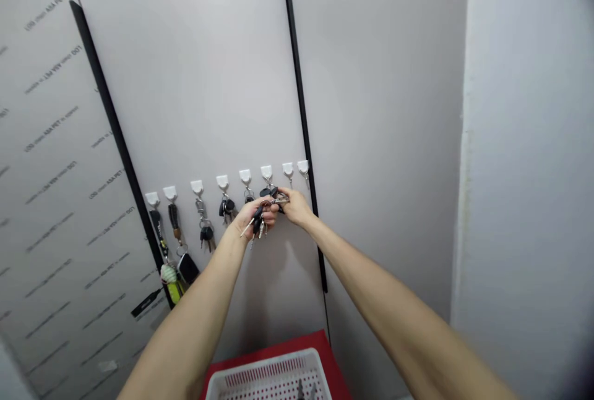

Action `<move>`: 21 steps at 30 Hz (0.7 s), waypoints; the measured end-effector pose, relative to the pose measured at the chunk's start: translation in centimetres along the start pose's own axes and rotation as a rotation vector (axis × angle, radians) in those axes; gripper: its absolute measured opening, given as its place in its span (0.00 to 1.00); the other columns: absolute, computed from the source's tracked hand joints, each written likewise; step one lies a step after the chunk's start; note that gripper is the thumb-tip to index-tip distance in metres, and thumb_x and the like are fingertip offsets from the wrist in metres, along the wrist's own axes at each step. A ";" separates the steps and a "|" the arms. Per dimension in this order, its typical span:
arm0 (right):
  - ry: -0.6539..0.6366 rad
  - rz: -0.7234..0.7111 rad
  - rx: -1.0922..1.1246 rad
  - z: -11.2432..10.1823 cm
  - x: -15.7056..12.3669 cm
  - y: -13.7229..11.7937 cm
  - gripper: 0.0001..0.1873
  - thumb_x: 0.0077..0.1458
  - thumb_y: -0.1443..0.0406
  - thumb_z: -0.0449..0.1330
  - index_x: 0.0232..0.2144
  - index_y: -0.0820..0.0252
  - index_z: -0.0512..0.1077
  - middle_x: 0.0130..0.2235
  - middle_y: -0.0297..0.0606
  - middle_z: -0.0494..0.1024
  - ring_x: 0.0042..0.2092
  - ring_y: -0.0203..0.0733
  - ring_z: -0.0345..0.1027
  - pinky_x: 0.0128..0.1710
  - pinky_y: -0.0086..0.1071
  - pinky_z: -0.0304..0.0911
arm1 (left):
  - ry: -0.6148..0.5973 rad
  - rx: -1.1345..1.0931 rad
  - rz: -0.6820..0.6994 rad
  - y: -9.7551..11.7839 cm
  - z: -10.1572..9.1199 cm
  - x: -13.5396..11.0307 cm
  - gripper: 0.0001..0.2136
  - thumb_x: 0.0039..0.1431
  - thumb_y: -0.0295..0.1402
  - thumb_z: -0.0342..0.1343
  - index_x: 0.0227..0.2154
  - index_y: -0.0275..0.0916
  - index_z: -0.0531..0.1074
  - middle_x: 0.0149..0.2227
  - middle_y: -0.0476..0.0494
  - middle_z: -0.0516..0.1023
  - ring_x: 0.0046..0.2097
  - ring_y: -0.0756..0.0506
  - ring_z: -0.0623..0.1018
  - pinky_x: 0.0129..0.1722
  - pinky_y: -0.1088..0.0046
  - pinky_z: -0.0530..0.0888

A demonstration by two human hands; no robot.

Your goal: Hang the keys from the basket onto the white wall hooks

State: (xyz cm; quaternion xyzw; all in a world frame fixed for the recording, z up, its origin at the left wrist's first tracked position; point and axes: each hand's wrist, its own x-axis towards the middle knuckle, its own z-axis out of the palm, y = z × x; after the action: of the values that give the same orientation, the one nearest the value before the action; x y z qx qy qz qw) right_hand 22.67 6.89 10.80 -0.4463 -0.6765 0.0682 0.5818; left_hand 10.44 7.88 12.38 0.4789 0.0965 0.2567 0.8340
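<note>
A row of white wall hooks (245, 175) runs across a grey cabinet door, most of them carrying keys. My left hand (250, 216) is closed around a bunch of keys (258, 224), with several blades hanging below my fingers. My right hand (294, 207) pinches the ring end of the same bunch (278, 201), just under the hook with a black key fob (268, 191). The two hooks at the right end (302, 167) look bare.
More key sets hang to the left, including a black fob (226, 206) and a green and white charm (169, 276). A white plastic basket (269, 379) sits on a red surface (325, 350) below. Black vertical handles (304, 134) flank the door. A white wall (524, 171) stands to the right.
</note>
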 end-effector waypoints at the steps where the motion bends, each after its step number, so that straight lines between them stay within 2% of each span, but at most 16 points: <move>1: 0.012 -0.004 0.024 -0.1 -0.1 -0.1 0.13 0.41 0.68 0.48 0.32 0.60 0.67 0.31 0.33 0.71 0.33 0.34 0.62 0.33 0.27 0.57 | 0.002 0.000 0.001 0.0 0.1 0.0 0.15 0.52 0.30 0.33 0.16 0.32 0.58 0.13 0.52 0.57 0.12 0.60 0.54 0.10 0.86 0.52; 4: 0.019 -0.008 0.098 -0.5 -0.2 -0.6 0.13 0.41 0.68 0.48 0.32 0.62 0.66 0.28 0.33 0.70 0.30 0.32 0.62 0.30 0.25 0.57 | -0.001 -0.032 0.013 0.2 0.5 -0.2 0.14 0.52 0.29 0.35 0.15 0.32 0.57 0.13 0.52 0.57 0.12 0.59 0.54 0.10 0.86 0.52; 6: -0.002 0.029 0.141 -0.8 -0.1 -1.1 0.12 0.41 0.66 0.49 0.31 0.62 0.66 0.22 0.31 0.68 0.24 0.29 0.60 0.24 0.24 0.57 | -0.007 -0.082 0.035 0.6 1.0 -0.3 0.14 0.52 0.29 0.35 0.14 0.33 0.57 0.14 0.51 0.58 0.12 0.59 0.55 0.11 0.86 0.53; 10: -0.021 0.152 0.314 -1.3 0.8 -2.5 0.12 0.42 0.61 0.48 0.28 0.61 0.65 0.13 0.25 0.57 0.13 0.25 0.48 0.11 0.21 0.47 | -0.014 -0.213 0.089 1.7 2.4 -0.4 0.13 0.51 0.29 0.36 0.14 0.33 0.56 0.15 0.51 0.59 0.13 0.60 0.57 0.12 0.86 0.55; 13: -0.047 0.208 0.423 -1.3 1.6 -3.5 0.12 0.41 0.60 0.49 0.28 0.61 0.64 0.13 0.25 0.56 0.13 0.24 0.46 0.09 0.20 0.43 | -0.035 -0.287 0.157 2.4 3.4 -0.2 0.12 0.50 0.27 0.37 0.15 0.33 0.57 0.14 0.52 0.59 0.13 0.60 0.58 0.12 0.86 0.56; 16: -0.098 0.233 0.439 -0.8 1.9 -3.9 0.12 0.41 0.60 0.50 0.30 0.59 0.63 0.14 0.24 0.57 0.13 0.23 0.47 0.10 0.19 0.43 | -0.044 -0.324 0.208 2.6 3.9 0.1 0.11 0.50 0.26 0.37 0.15 0.33 0.58 0.15 0.52 0.60 0.14 0.60 0.58 0.13 0.86 0.56; 21: -0.190 0.166 0.319 -0.3 1.3 -2.8 0.11 0.40 0.61 0.50 0.28 0.59 0.64 0.13 0.25 0.58 0.13 0.24 0.48 0.11 0.20 0.44 | -0.038 -0.300 0.126 1.7 2.9 0.0 0.11 0.49 0.25 0.38 0.14 0.33 0.56 0.16 0.51 0.60 0.14 0.60 0.58 0.12 0.86 0.55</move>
State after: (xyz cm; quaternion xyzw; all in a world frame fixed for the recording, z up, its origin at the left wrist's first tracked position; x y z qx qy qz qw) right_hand 21.52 5.99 13.52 -0.3942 -0.6700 0.2637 0.5711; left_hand 11.01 6.40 15.29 0.3588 0.0112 0.3111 0.8800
